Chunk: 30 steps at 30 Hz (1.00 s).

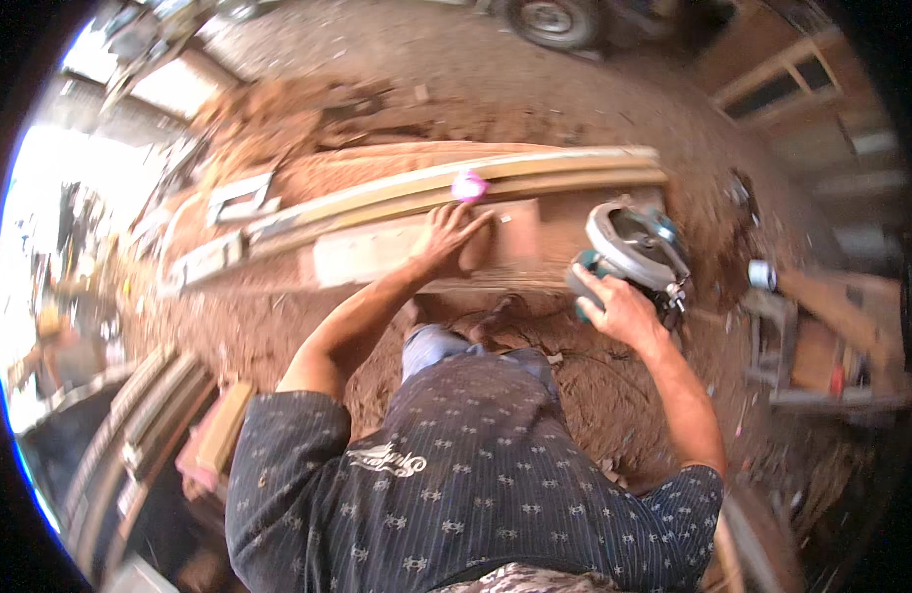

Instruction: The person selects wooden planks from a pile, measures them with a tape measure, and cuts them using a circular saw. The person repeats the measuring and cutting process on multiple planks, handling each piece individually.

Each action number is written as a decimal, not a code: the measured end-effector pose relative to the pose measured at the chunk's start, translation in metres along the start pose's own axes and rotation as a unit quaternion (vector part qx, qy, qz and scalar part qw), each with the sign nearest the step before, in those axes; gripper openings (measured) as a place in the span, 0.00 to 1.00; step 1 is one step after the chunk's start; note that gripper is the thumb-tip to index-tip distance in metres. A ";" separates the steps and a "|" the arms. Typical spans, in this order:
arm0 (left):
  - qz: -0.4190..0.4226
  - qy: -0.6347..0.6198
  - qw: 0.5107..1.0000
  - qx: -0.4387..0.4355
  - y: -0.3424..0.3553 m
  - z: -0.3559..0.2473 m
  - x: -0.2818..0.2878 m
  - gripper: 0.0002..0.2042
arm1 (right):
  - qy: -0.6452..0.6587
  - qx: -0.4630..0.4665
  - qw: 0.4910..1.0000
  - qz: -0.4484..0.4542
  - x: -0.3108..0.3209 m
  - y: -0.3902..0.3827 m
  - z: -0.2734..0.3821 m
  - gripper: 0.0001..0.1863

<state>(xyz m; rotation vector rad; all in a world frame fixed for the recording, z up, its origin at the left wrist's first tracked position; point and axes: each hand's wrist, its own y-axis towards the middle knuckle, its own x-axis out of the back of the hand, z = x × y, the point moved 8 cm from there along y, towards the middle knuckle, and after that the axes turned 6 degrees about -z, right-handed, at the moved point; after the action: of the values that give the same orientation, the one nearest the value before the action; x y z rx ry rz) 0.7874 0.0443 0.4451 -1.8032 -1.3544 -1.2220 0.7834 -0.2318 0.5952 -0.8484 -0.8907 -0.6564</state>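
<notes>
On the right side, the green-and-grey circular power saw (636,247) sits in the right hand (624,308), fingers wrapped round its handle. Well left of it, the left hand (444,240) has fingers spread, grasping nothing, over the flat pale-and-reddish wooden board (362,255), long axis left to right; can't tell if touching, blurred. Small bright pink object (469,186) just far of the left fingertips, nearer that hand.
</notes>
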 end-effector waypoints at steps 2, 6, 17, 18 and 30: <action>-0.081 -0.039 0.996 0.026 -0.005 -0.002 0.074 0.65 | -0.103 -0.043 0.992 0.050 -0.032 0.045 0.001 0.29; -0.278 -0.104 0.947 0.125 -0.048 0.035 0.220 0.63 | -0.175 -0.111 0.971 0.120 -0.130 0.147 -0.038 0.29; -0.528 -0.426 0.459 0.574 -0.250 0.214 0.145 0.70 | -0.273 -0.167 0.946 0.054 -0.257 0.187 -0.105 0.29; -0.501 -0.431 0.410 0.628 -0.259 0.225 0.108 0.71 | -0.285 -0.142 0.948 0.020 -0.243 0.178 -0.091 0.28; -0.250 -0.431 0.295 0.815 -0.317 0.231 -0.060 0.52 | 0.141 -0.020 0.942 -0.303 -0.135 0.206 0.124 0.23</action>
<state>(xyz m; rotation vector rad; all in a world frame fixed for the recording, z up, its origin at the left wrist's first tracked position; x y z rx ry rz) 0.5603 0.3171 0.2681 -0.1009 -2.1561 1.3198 0.8311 -0.0018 0.4504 -0.4855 -0.8762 -1.3032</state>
